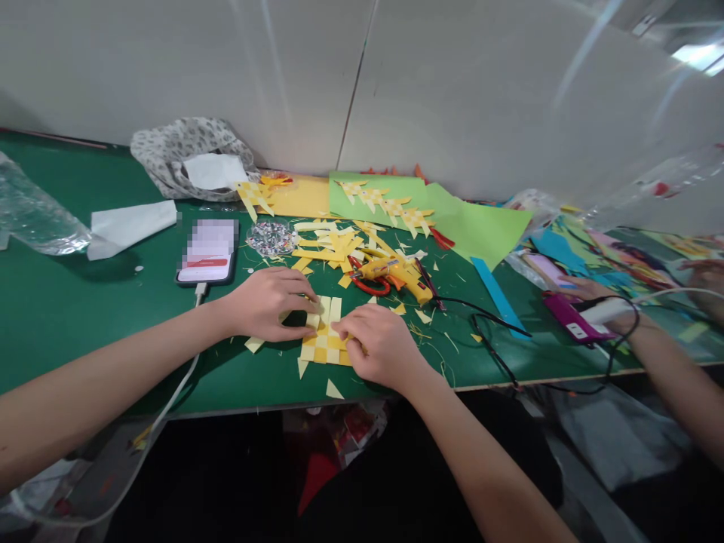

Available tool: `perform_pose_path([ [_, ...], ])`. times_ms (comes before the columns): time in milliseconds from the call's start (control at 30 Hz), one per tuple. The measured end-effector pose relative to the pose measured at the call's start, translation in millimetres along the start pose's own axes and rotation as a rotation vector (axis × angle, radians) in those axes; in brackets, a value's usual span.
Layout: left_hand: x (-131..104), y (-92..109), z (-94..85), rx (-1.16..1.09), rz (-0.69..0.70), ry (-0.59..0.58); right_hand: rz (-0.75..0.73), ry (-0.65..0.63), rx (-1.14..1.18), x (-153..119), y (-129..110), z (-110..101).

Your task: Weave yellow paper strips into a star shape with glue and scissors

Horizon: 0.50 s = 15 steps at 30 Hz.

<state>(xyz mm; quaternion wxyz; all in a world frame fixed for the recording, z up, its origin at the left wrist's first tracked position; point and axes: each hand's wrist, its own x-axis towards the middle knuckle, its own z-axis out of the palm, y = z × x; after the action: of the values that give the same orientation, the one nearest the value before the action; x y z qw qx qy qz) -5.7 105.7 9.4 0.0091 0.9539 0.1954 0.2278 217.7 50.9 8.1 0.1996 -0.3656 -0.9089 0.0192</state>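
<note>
A small checkered mat woven from pale and deeper yellow paper strips (320, 353) lies near the table's front edge. Loose strip ends stick up from its far side. My left hand (271, 303) holds the mat's left side, its thumb and curved fingertips on the strips. On the other side, my right hand (385, 345) is closed, with fingertips pressed together on the strips; its fingers partly cover the mat's right part. Behind the hands lie a yellow glue gun (399, 273), red-handled scissors (370, 286) and a pile of yellow paper strips (331, 245).
A phone (208, 253) on a white cable lies at left, beside a clear dish of small beads (271, 237). Finished woven fish shapes (390, 205) rest on green paper (472, 226) by the wall. A co-worker's arm (656, 354) and a purple power strip (577, 318) are at right.
</note>
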Motion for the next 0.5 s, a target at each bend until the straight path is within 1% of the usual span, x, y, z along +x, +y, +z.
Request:
perform_pose_path([
  [200,0.7,4.3,0.1,-0.015,0.055,0.008,-0.028,0.016,-0.031,0.0,2.1,-0.8],
  [367,-1.2,8.5,6.9,-0.022,0.097,0.012,0.002,0.038,-0.062,0.0,4.6,-3.6],
  [500,-3.1,10.4,11.3,0.023,0.09,0.03,0.007,0.054,-0.006,0.5,1.9,-2.0],
])
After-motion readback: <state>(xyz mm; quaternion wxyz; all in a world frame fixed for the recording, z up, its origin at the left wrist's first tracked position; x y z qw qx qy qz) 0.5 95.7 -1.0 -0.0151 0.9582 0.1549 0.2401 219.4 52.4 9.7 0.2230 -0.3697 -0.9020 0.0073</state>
